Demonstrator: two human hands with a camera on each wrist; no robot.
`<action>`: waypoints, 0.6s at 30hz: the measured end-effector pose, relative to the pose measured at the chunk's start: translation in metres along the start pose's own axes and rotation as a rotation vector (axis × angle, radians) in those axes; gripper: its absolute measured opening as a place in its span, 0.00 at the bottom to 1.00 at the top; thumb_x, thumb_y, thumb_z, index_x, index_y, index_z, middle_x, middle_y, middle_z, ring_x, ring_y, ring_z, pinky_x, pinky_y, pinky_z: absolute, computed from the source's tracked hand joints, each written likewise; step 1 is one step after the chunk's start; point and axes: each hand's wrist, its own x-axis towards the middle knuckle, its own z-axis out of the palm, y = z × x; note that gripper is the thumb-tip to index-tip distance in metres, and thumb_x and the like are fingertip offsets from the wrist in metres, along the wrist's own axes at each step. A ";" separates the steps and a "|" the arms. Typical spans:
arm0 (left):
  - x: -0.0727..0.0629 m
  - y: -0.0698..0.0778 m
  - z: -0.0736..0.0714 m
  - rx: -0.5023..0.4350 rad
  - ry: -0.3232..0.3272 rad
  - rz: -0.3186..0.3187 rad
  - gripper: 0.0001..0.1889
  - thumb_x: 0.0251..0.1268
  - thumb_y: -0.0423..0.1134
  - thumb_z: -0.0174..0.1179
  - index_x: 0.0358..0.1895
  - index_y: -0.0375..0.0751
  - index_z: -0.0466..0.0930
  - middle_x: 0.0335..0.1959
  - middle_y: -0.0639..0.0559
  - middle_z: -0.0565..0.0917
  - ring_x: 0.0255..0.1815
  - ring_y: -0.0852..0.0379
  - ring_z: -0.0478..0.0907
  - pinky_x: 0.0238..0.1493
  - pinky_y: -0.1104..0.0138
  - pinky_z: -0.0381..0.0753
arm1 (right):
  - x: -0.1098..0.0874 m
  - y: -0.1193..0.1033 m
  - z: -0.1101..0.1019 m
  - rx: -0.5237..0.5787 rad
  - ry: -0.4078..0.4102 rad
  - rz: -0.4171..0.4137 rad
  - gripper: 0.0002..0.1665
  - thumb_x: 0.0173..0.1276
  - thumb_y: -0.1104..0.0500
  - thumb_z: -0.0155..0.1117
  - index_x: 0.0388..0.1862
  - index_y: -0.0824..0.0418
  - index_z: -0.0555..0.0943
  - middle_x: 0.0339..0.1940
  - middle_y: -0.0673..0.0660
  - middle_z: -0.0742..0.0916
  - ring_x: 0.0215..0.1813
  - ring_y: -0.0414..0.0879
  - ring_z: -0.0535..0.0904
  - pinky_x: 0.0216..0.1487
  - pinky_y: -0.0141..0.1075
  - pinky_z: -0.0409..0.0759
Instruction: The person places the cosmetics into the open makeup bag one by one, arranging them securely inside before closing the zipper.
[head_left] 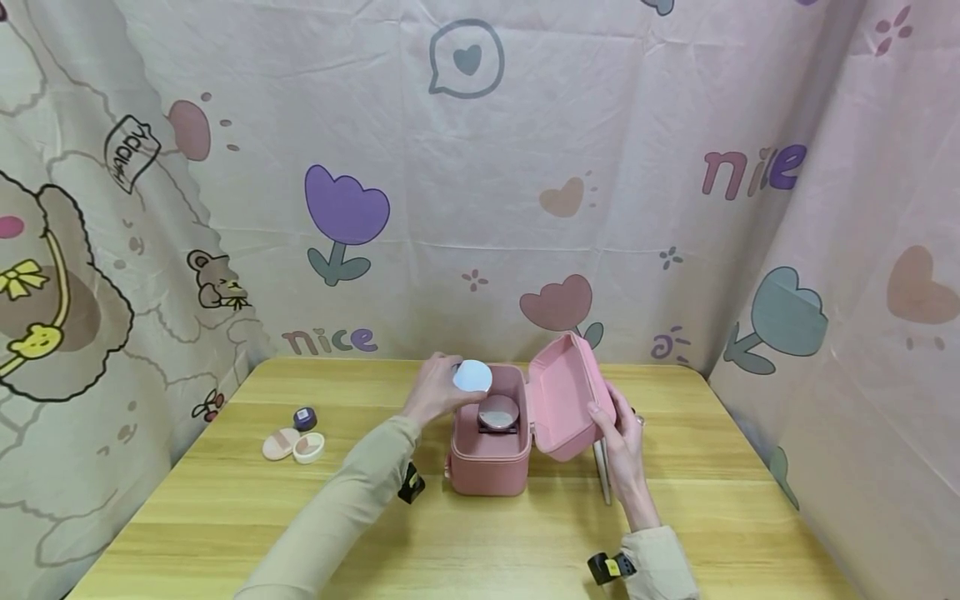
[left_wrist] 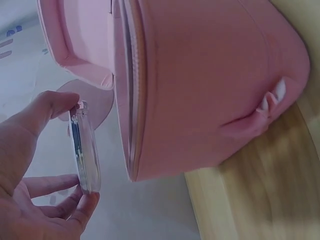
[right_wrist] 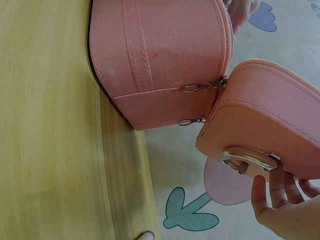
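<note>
My left hand (head_left: 437, 392) pinches a flat round compact (head_left: 472, 376) by its edges, above the left side of a pink cosmetic case (head_left: 491, 477). The left wrist view shows this compact (left_wrist: 88, 150) edge-on, with clear sides, between thumb and fingertips. The case stands upright with its lid (head_left: 568, 400) swung out to the right. My right hand (head_left: 624, 442) holds that lid, thumb at the rim and fingers behind. In the right wrist view, the fingers reach the lid beside its handle (right_wrist: 250, 157). Inside the case sits another round, shiny-topped item (head_left: 498, 412) over something dark.
On the table's left lie a small dark purple jar (head_left: 304, 418), a pale pink round puff (head_left: 280, 444) and a white round container (head_left: 308, 448). A slim pale stick-like item (head_left: 602, 473) lies right of the case, partly under the lid. A patterned curtain (head_left: 465, 167) hangs behind.
</note>
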 end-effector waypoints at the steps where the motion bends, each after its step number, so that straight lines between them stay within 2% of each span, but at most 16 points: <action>1: 0.002 0.001 0.001 0.002 -0.003 0.004 0.37 0.43 0.50 0.79 0.55 0.29 0.81 0.48 0.38 0.85 0.51 0.44 0.77 0.55 0.53 0.79 | 0.000 0.000 0.000 0.000 -0.002 -0.001 0.32 0.76 0.63 0.52 0.77 0.65 0.62 0.64 0.51 0.75 0.59 0.35 0.77 0.57 0.23 0.79; 8: 0.013 0.008 0.010 0.040 -0.030 0.035 0.35 0.42 0.49 0.79 0.51 0.28 0.82 0.43 0.39 0.87 0.46 0.46 0.79 0.49 0.57 0.81 | 0.000 -0.001 0.001 0.007 -0.002 -0.003 0.32 0.75 0.64 0.52 0.77 0.66 0.62 0.65 0.53 0.75 0.59 0.36 0.77 0.57 0.23 0.79; 14: 0.021 0.010 0.021 0.075 -0.065 0.037 0.30 0.40 0.48 0.81 0.45 0.30 0.84 0.37 0.42 0.85 0.41 0.50 0.76 0.44 0.60 0.79 | 0.000 -0.002 0.002 0.013 0.010 -0.013 0.32 0.75 0.64 0.53 0.76 0.68 0.62 0.69 0.64 0.73 0.58 0.35 0.78 0.56 0.23 0.80; 18: 0.025 0.010 0.028 0.110 -0.096 0.040 0.26 0.40 0.48 0.82 0.37 0.32 0.84 0.32 0.45 0.83 0.38 0.51 0.75 0.43 0.60 0.77 | 0.000 -0.002 0.002 0.009 0.019 -0.017 0.32 0.74 0.65 0.54 0.76 0.68 0.64 0.66 0.60 0.75 0.57 0.36 0.79 0.56 0.24 0.81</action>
